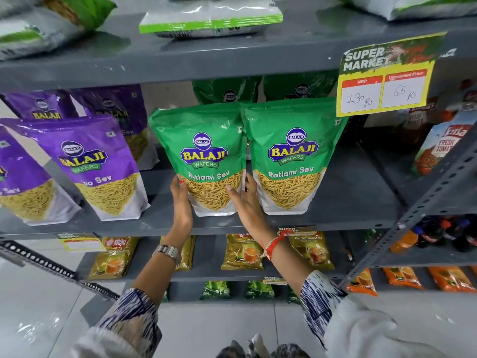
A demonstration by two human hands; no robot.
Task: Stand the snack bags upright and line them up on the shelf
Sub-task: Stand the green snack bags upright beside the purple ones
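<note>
Two hands frame one green Ratlami Sev bag [206,161] standing at the near edge of the middle shelf [348,202]. The left hand [182,202] lies flat against its lower left side; the right hand [245,200], fingers spread, presses its lower right edge, between it and a second green bag [291,156] just beside. Step in hand, as judged: squaring this bag into the row. Next, it needs nudging flush with its neighbour, then releasing without tipping. Purple bags [95,166] stand left.
</note>
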